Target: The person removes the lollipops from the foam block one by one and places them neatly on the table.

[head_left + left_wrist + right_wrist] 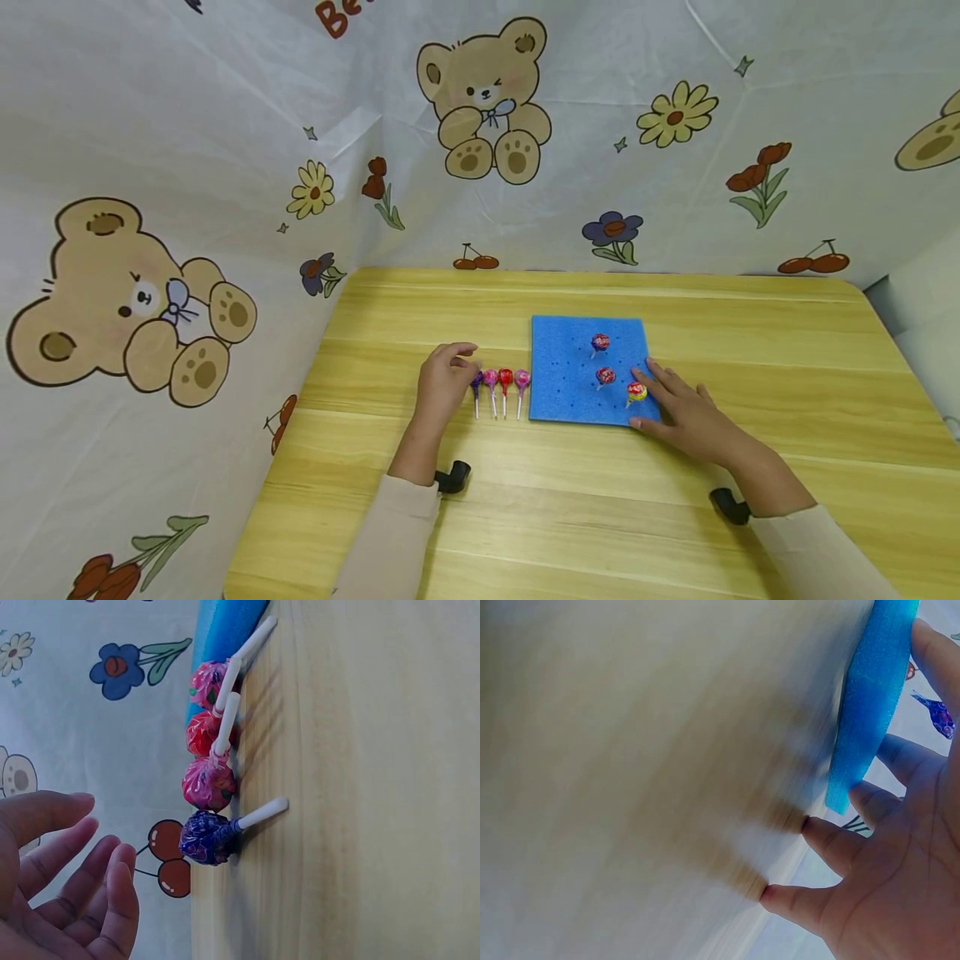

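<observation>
The left hand [444, 379], loosely spread, hovers beside the purple lollipop [204, 838] on the tabletop [540, 508]; brushing could roll it. The right hand [690, 423], spread against the blue foam [551, 400], might knock the yellow lollipop [637, 391].

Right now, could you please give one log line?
left hand: near purple-wrapped lollipop; right hand: touching blue foam board; board: three wrapped lollipops standing

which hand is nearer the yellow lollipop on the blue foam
Right. The right hand is just beside the yellow lollipop, touching the edge of the blue foam block; the left hand is farther, past the block's left side, near the purple lollipop.
</observation>
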`<state>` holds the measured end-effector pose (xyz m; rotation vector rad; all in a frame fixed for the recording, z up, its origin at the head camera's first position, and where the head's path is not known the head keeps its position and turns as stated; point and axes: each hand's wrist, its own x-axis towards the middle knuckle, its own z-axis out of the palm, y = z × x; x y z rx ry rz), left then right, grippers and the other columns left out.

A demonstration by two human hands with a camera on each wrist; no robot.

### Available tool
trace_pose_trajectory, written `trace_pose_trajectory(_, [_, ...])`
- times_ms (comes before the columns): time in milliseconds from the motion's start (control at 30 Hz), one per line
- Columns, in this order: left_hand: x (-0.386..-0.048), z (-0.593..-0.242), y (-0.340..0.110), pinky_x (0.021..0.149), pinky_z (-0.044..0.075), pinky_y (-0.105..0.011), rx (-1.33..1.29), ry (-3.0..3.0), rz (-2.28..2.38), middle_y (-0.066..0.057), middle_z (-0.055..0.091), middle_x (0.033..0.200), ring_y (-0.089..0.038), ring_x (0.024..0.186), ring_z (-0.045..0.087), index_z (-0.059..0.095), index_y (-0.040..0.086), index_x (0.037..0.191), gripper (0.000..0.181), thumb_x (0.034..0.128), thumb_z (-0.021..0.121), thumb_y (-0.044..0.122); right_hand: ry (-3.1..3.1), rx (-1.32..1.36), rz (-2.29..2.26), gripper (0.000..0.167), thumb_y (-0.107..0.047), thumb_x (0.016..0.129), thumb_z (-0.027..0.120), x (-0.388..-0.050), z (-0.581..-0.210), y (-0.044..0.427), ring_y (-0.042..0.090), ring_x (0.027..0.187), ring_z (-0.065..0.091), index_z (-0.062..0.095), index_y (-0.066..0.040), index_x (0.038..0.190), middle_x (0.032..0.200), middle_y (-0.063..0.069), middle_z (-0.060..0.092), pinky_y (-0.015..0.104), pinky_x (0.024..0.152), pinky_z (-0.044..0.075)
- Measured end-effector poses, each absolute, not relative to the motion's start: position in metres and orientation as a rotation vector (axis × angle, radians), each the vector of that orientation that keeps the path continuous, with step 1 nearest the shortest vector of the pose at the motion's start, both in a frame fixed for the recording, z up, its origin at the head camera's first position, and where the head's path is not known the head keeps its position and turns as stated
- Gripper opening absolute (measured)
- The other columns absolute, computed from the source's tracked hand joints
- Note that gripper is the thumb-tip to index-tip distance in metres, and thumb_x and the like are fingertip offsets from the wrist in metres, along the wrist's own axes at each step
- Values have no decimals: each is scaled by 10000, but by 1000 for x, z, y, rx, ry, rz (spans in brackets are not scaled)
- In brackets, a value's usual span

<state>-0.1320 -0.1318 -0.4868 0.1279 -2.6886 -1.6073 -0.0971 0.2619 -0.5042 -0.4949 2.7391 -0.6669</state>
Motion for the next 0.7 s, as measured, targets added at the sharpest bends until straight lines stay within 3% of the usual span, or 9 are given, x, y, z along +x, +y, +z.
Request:
trace_pose_trajectory(233, [-131, -483, -127, 840, 591, -371, 72, -2634, -1612, -56, 655, 1221, -224, 1080, 651, 697, 91, 1250, 325, 937, 731, 174, 2737, -490, -663, 870, -575, 939, 628, -97, -504, 262, 543, 1504, 171, 250, -190, 1620, 1696, 175, 144, 849, 1077, 97])
trace_pose_trajectory(700, [-129, -482, -111, 855, 569, -363, -27, -2573, -1642, 26, 631, 1251, -172, 1106, 622, 678, 208, 1281, 333, 951, 719, 211, 2744, -483, -656, 876, -586, 932, 629, -98, -507, 262, 529, 1513, 162, 254, -191, 1619, 1695, 175, 147, 849, 1079, 90])
